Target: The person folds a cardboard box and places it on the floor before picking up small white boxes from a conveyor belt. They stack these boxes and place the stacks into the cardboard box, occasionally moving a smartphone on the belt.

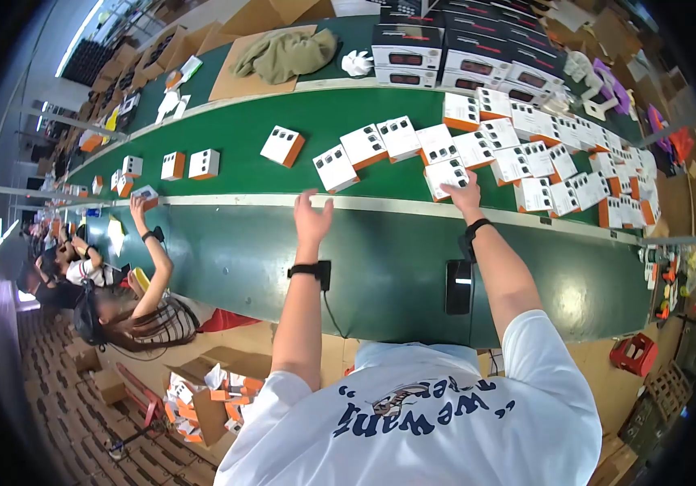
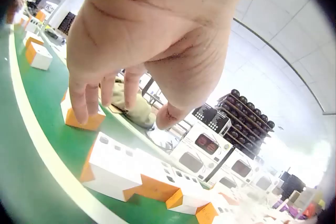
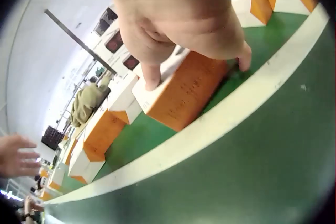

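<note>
Head view is showing a long green desk (image 1: 226,251) stretching across the scene, with a pale near rail (image 1: 397,204) running along it. Well beyond this rail, black-and-white cartons (image 1: 407,58) are standing in stacks, and an olive cloth (image 1: 283,55) is lying crumpled on cardboard. Beyond the rail, toward its right end, many white-and-orange boxes (image 1: 512,164) are crowding together; others are sitting more widely spaced toward its left end. On the near side of the rail, a black phone (image 1: 458,300) is lying on the desk. Over the rail's middle, the left grip (image 1: 313,220) is hanging with its fingers spread, holding nothing. Farther right along the rail, the right grip (image 1: 463,192) is spanning the held box (image 1: 445,172), thumb on one side, fingers on the other. Just beyond the rail, that box is touching or nearly touching its neighbours, its orange side facing the rail; whether it is resting on the desk, I cannot tell.
</note>
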`<state>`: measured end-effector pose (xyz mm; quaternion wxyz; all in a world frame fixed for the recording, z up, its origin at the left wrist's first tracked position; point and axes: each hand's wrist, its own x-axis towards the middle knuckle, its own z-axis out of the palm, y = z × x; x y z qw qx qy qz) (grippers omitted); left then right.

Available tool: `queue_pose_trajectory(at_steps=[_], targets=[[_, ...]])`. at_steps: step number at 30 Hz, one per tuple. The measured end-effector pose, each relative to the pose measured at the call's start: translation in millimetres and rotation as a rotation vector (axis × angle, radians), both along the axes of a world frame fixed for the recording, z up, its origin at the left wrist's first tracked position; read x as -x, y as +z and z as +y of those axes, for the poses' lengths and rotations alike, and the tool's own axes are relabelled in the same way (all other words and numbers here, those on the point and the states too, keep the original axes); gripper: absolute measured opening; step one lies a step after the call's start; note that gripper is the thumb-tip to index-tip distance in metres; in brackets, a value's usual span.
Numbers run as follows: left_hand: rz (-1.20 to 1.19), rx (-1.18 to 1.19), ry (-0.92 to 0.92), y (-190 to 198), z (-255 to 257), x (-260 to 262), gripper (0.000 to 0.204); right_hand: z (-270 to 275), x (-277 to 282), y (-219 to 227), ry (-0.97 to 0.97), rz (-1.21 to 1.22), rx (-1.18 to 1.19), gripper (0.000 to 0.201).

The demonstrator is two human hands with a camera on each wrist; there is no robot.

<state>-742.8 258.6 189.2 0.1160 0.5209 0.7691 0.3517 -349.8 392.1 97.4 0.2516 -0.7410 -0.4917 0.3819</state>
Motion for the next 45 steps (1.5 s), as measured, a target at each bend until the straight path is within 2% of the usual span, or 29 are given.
queue_pose_trajectory(at_steps=[2,3,4,6,7,8,10,12,13,14,16,18,20,21,22,23,24,25,27,28,30,32,34,35,38,39,42,43,45], targets=[[-0.014,0.018,0.092,-10,44,-8,0.067,-8,12,-18,-0.020,0.091,-0.271,0.082],[-0.024,0.028,0.152,-23,67,-12,0.079,-18,25,4,-0.006,0.086,-0.391,0.075],[-0.033,0.040,0.210,-32,84,-18,0.091,-22,34,29,0.045,0.126,-0.395,0.064],[-0.006,0.267,0.332,-27,113,-40,0.115,-29,42,35,0.324,-0.016,-0.590,0.054],[0.008,0.378,0.383,-26,126,-53,0.127,-41,49,45,0.315,-0.044,-0.525,0.050],[0.027,0.456,0.369,-45,135,-50,0.136,-56,53,58,0.299,-0.075,-0.459,0.046],[0.050,0.523,0.377,-58,145,-47,0.134,-77,46,74,0.349,0.013,-0.428,0.043],[0.051,0.606,0.494,-68,154,-43,0.131,-106,35,85,0.426,-0.056,-0.396,0.044],[0.060,0.601,0.516,-62,153,-45,0.128,-121,30,77,0.472,-0.146,-0.380,0.048],[0.069,0.597,0.535,-54,147,-46,0.126,-130,26,77,0.530,-0.177,-0.258,0.049],[0.028,0.363,0.347,-58,118,-31,0.120,-136,13,82,0.609,-0.036,-0.314,0.050],[0.033,-0.047,0.013,-76,64,-19,0.109,-122,-8,77,0.497,0.108,-0.422,0.051],[-0.224,-0.150,-0.120,-37,16,-69,0.099,-87,-60,98,0.157,0.043,-0.589,0.054],[-0.207,-0.069,-0.218,-37,-10,-83,0.101,-71,-93,74,-0.031,-0.291,-0.578,0.055],[-0.183,0.006,-0.309,-37,-29,-97,0.102,-54,-130,61,-0.219,-0.344,-0.510,0.059],[-0.203,0.052,-0.334,-38,-44,-117,0.100,-35,-160,52,-0.393,-0.459,-0.370,0.072],[-0.218,0.100,-0.354,-38,-58,-137,0.098,-18,-198,23,-0.426,-0.572,-0.353,0.091],[-0.169,0.093,-0.365,-40,-66,-155,0.097,-4,-213,28,-0.515,-0.560,-0.171,0.099],[-0.106,0.110,-0.372,-37,-70,-179,0.094,10,-233,26,-0.365,-0.621,-0.060,0.098],[-0.142,0.122,-0.369,-29,-67,-186,0.099,15,-233,23,-0.275,-0.642,-0.005,0.098],[-0.148,0.121,-0.390,-9,-57,-197,0.105,16,-224,36,-0.270,-0.620,0.006,0.091],[0.009,0.116,-0.381,16,-45,-210,0.109,16,-225,31,-0.304,-0.546,-0.024,0.094],[0.129,0.138,-0.405,23,-32,-216,0.114,21,-229,31,-0.303,-0.496,0.027,0.095],[0.176,0.243,-0.396,24,-26,-221,0.113,20,-235,18,-0.261,-0.399,-0.130,0.091],[0.229,0.446,-0.374,21,-11,-228,0.112,15,-232,53,0.023,-0.251,-0.063,0.083],[0.228,0.497,-0.370,18,-8,-230,0.112,6,-220,75,0.010,-0.210,0.030,0.072],[0.218,0.501,-0.457,29,-3,-230,0.107,-29,-177,90,0.216,-0.402,-0.195,0.064],[0.207,0.432,-0.518,16,-6,-226,0.106,-41,-151,109,0.282,-0.394,-0.202,0.061],[0.231,0.418,-0.634,18,-4,-230,0.106,-73,-95,129,0.361,-0.362,-0.244,0.055]])
